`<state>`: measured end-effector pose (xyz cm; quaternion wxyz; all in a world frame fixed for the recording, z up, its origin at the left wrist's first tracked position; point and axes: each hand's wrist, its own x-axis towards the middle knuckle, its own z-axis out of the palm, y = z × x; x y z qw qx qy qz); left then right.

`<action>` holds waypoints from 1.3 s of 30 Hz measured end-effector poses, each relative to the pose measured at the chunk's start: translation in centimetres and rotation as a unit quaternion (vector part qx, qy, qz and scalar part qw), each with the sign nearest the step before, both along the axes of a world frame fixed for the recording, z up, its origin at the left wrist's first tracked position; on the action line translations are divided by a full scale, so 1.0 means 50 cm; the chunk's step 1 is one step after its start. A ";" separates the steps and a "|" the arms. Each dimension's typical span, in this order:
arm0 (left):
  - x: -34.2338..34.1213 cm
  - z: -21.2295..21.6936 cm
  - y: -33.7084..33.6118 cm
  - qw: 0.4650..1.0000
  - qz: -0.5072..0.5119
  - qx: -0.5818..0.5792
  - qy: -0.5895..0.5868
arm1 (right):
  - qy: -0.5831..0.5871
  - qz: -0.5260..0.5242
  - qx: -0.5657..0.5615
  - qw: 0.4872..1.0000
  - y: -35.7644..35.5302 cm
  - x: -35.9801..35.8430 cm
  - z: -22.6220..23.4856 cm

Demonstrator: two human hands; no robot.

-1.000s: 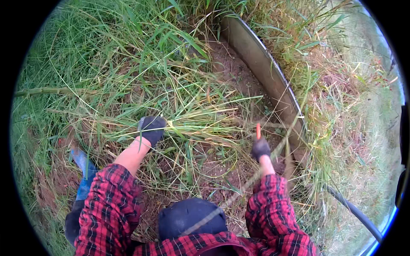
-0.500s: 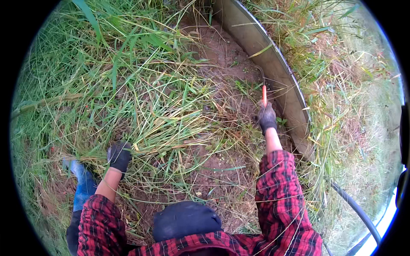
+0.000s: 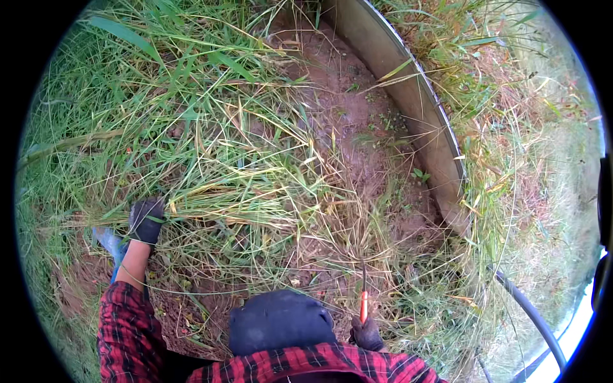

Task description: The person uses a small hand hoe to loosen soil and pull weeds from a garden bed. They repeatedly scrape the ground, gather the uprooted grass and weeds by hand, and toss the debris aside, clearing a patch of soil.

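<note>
My left hand, in a dark glove, is closed around a bundle of cut grass. The stalks stick out to the right of the fist, green and yellow, over more loose grass. Close to my body, at the lower right of centre, my right hand wears a dark glove too and grips a sickle by its orange handle. Its thin blade points away from me and partly blends into the dry stems, so the tip is hard to make out.
A curved, upright sheet-like barrier runs along the right, with bare soil beside it. Tall grass stands at the left. My dark-clad knee is at the bottom, a blue boot by my left arm. A dark hose curves at lower right.
My right hand has drawn the sickle from beside the barrier back toward my body. My left hand has shifted left with the grass bundle.
</note>
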<state>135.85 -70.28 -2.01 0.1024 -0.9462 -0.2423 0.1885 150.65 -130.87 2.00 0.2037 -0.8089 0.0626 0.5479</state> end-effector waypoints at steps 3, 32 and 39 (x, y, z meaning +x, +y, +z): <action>0.032 -0.010 -0.018 0.998 0.055 -0.040 0.007 | -0.142 0.133 0.077 0.978 0.014 0.101 -0.013; 0.077 0.028 -0.193 0.999 -0.017 -0.026 -0.014 | -0.159 0.198 0.088 0.963 0.106 0.138 -0.018; 0.050 0.063 -0.181 0.995 0.003 -0.036 0.093 | -0.142 -0.509 0.234 0.816 0.120 0.219 -0.066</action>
